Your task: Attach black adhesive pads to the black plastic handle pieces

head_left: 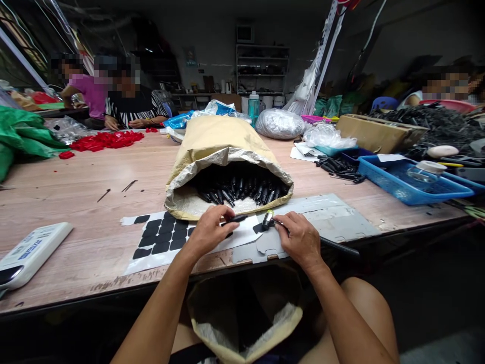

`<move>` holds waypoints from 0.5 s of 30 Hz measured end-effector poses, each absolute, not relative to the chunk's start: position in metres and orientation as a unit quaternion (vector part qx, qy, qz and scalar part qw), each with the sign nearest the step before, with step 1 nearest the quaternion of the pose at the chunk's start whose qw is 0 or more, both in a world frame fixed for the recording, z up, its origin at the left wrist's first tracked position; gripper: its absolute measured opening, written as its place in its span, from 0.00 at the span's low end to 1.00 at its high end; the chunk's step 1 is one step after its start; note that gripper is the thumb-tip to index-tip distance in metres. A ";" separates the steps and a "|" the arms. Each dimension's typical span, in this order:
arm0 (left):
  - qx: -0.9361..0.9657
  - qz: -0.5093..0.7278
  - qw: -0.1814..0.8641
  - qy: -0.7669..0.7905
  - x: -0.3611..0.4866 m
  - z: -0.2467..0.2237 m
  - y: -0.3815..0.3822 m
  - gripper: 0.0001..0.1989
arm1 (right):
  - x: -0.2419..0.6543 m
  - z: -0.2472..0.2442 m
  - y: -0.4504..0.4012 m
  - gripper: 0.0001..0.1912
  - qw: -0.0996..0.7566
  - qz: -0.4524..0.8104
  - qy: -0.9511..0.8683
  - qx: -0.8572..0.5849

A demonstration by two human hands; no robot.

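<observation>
My left hand (210, 230) is closed in a pinch on a slim black part (238, 219), held just over a white sheet of black stickers (161, 237). My right hand (301, 237) is closed around a small hammer (267, 221), whose yellowish-ended head is at the left and whose black grip (341, 246) sticks out to the right. Beneath the hammer head lies a grey board (322, 217) along the table's edge. Just beyond both hands, an open paper sack (223, 131) lies on its side with many similar black parts (242, 189) inside.
A second open sack (246, 349) sits between my legs under the table edge. At the right are a blue tray (417, 184) and loose black parts (341, 167). A white device (34, 255) is at the left. Co-workers sit across the table near red pieces (106, 141).
</observation>
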State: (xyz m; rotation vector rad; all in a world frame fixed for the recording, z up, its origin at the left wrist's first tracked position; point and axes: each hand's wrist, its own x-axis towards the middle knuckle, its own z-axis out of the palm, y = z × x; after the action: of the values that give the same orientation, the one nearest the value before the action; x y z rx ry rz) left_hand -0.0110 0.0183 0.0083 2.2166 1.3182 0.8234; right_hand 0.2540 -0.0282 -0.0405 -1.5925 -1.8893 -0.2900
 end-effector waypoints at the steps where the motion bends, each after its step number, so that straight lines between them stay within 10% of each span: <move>1: 0.804 0.292 0.231 0.463 -0.009 0.006 0.013 0.07 | 0.254 -0.041 -0.028 0.11 0.322 -0.113 -0.719 -0.605; 15: 0.774 0.309 0.293 0.470 -0.004 -0.019 0.011 0.08 | 0.218 -0.003 -0.040 0.12 0.492 0.064 -0.720 -0.485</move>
State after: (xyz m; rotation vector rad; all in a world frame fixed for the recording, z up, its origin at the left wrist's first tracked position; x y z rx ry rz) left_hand -0.0042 0.0112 -0.0187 2.0604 1.2511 0.8218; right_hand 0.2180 -0.0396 -0.0031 -1.1782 -1.7475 0.1564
